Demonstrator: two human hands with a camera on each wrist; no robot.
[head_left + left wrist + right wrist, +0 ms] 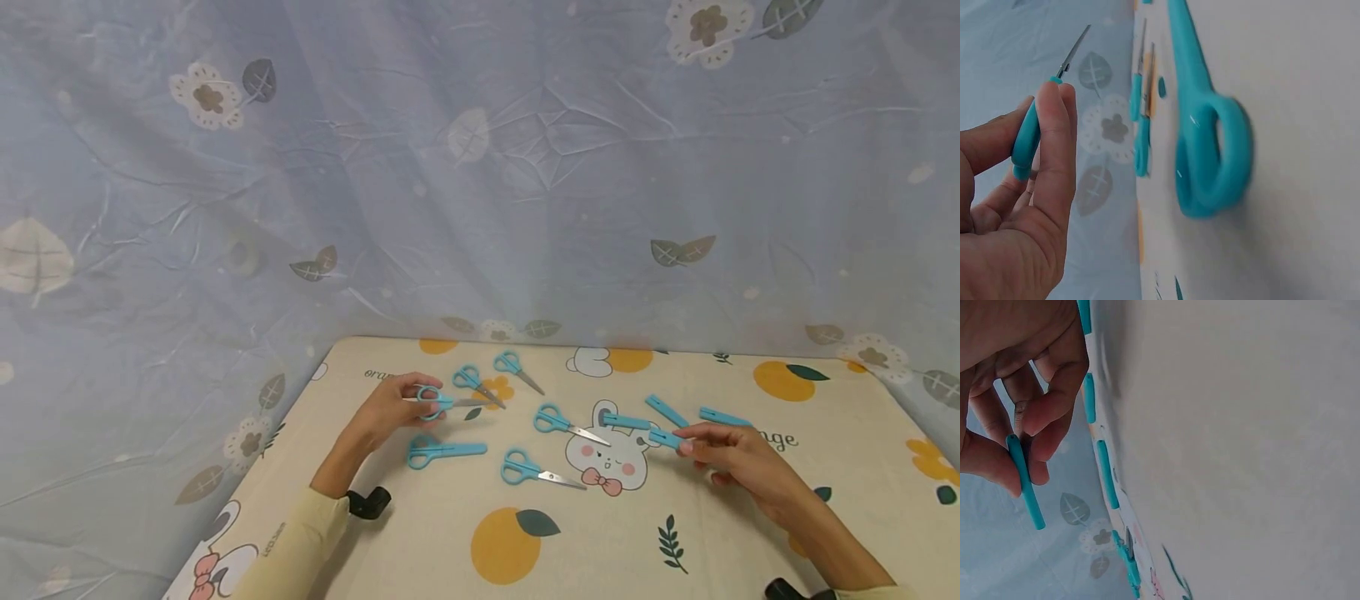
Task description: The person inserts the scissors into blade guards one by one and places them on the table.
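Note:
Above the left part of the table, my left hand [384, 414] pinches scissors [442, 402] by their light-blue handles, bare metal blades pointing right. In the left wrist view, thumb and fingers grip the handle [1027, 134] from both sides. Just below this hand lie scissors with a blue cover over the blades [457, 450]. At the right, my right hand [742, 457] pinches a slim blue blade cover [664, 439] between thumb and fingers, its far end pointing left. The right wrist view shows that cover [1025, 481] apart from the table.
Several uncovered scissors lie mid-table, among them one pair near the back [517, 371] and one nearer the front [542, 475]. More blue covers lie near the right hand: one [627, 422] left of it, another [666, 410] behind, a third [723, 416] beyond its knuckles. A patterned curtain [480, 208] hangs behind.

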